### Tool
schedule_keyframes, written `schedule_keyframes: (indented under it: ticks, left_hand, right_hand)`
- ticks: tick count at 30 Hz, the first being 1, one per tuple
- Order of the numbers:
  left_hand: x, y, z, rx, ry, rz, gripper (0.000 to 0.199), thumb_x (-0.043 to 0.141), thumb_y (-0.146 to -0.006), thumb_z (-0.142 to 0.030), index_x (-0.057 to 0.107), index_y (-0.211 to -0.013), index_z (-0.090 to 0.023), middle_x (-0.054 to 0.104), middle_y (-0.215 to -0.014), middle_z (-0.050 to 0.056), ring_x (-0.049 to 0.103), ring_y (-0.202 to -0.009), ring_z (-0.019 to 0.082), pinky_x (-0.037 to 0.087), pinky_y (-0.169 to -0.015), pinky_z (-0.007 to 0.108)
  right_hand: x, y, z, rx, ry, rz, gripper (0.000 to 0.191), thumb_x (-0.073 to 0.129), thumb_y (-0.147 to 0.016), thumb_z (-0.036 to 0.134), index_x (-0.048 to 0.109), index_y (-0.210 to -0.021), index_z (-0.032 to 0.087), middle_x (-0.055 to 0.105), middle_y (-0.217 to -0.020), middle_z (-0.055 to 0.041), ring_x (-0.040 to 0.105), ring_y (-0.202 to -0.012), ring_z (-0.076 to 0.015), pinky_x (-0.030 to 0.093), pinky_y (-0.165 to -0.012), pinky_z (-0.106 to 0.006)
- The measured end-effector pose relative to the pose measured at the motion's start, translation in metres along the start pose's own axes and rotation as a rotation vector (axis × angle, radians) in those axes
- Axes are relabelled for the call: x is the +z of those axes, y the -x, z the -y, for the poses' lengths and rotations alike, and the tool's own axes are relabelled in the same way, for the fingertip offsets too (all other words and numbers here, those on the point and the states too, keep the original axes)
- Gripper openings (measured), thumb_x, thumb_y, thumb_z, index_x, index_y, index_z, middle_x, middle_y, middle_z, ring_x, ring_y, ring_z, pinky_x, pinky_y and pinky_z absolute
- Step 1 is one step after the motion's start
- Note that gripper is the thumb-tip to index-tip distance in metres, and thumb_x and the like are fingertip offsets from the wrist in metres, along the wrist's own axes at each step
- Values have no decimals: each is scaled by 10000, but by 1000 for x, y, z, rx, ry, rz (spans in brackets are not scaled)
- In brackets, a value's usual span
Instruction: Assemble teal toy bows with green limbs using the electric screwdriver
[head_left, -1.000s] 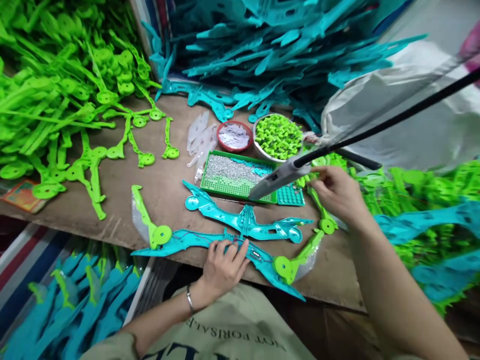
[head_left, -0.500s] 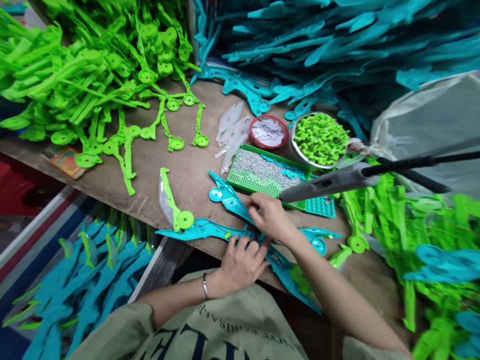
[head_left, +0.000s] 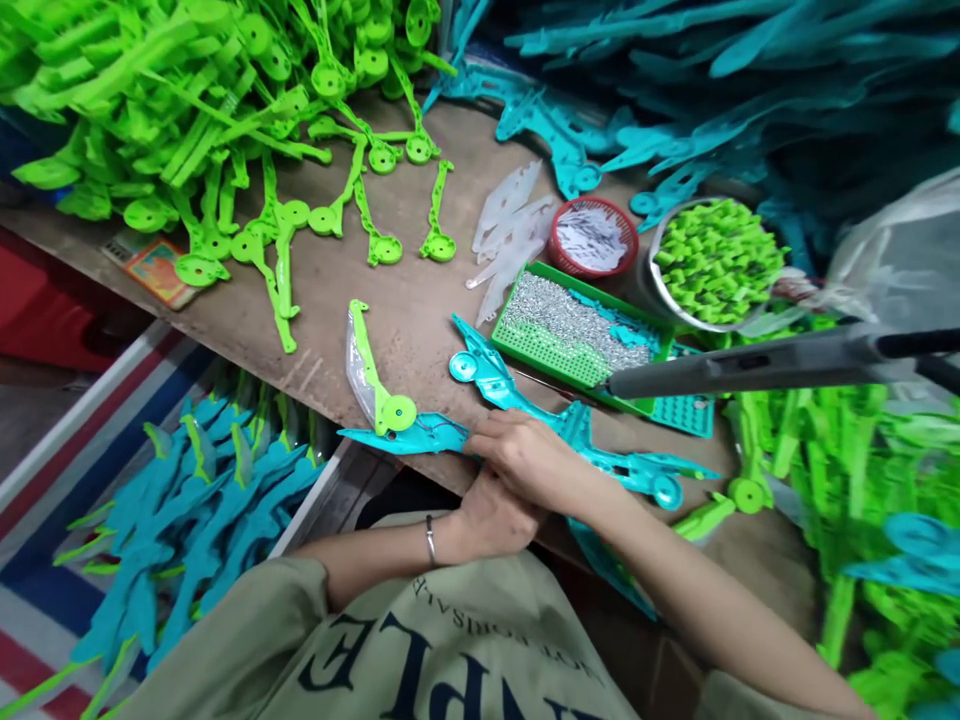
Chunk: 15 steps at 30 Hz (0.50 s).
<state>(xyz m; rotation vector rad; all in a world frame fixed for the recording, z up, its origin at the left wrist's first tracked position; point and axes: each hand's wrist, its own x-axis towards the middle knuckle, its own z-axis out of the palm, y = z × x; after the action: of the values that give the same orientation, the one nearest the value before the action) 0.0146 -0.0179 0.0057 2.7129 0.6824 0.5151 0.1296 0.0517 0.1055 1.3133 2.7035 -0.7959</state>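
Observation:
A long blue plastic piece [head_left: 420, 434] lies along the table's front edge, its middle covered by my hands. My left hand [head_left: 499, 515] is closed over it, its fingers largely hidden under the other hand. Above and partly over it is my right hand [head_left: 521, 455], with curled fingers pressed together; what they hold is hidden. Just behind my hands rests a second blue piece [head_left: 574, 425] with round ends. A green arm with a clear blade [head_left: 366, 375] sits at the left end of the front piece.
A green tray of small metal parts [head_left: 577, 330], a red basket of white strips [head_left: 592, 240] and a bucket of green parts [head_left: 716, 262] stand behind. A grey screwdriver-like tool [head_left: 742, 368] hangs at right. Green pieces [head_left: 172, 100] pile up left; blue ones fill a crate [head_left: 172, 500].
My right hand has moved down and left onto my left hand, whose fingers are now mostly covered. The view has shifted, so the second blue piece shows more fully.

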Motion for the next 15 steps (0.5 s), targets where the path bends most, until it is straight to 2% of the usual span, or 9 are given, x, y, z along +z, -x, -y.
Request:
schedule_keyframes:
  ticks: [3, 6, 8, 11, 13, 15]
  left_hand:
    - [0, 1, 1, 5, -3, -38, 322, 433, -982, -149, 720, -1127, -153, 731, -1009, 78, 648, -938, 241, 460, -808, 412]
    - [-1, 1, 2, 13, -20, -76, 319, 449, -975, -156, 723, -1139, -167, 719, -924, 68, 639, -889, 235, 446, -771, 403]
    - [-4, -1, 3, 11, -41, -98, 342, 493, -977, -202, 680, -1263, -189, 710, -941, 71, 628, -912, 246, 438, -783, 412]
    - [-10, -3, 3, -14, -87, -97, 487, 539, -1002, -333, 537, -1458, -164, 675, -953, 75, 598, -928, 238, 420, -791, 410]
    - [-13, -4, 2, -29, -106, -93, 549, 528, -1020, -393, 492, -1490, -111, 648, -955, 75, 582, -957, 230, 407, -811, 407]
    - [-15, -5, 1, -34, -107, -114, 540, 501, -1038, -401, 504, -1474, -83, 630, -969, 72, 569, -986, 224, 392, -839, 408]
  right_hand:
    - [1, -7, 4, -41, 131, 46, 122, 583, -958, 116, 692, -924, 160, 710, -907, -99, 639, -901, -235, 476, -778, -357]
    - [-4, -9, -1, -94, 137, 19, 115, 585, -954, 121, 691, -924, 155, 683, -890, -87, 630, -833, -210, 482, -743, -335]
    - [-11, -8, -12, -104, 30, -87, 141, 564, -952, 129, 699, -979, 161, 664, -913, -78, 623, -805, -186, 492, -713, -313]
    - [-27, -10, -35, -34, -181, -387, 197, 537, -932, 153, 702, -1030, 199, 668, -961, -73, 641, -853, -177, 529, -746, -312]
    - [-36, -15, -50, 53, -243, -543, 172, 550, -893, 154, 700, -949, 217, 688, -939, -59, 655, -856, -179, 540, -766, -320]
    - [-41, -22, -60, 114, -244, -589, 160, 560, -845, 129, 693, -865, 215, 704, -896, -48, 663, -822, -178, 536, -757, -317]
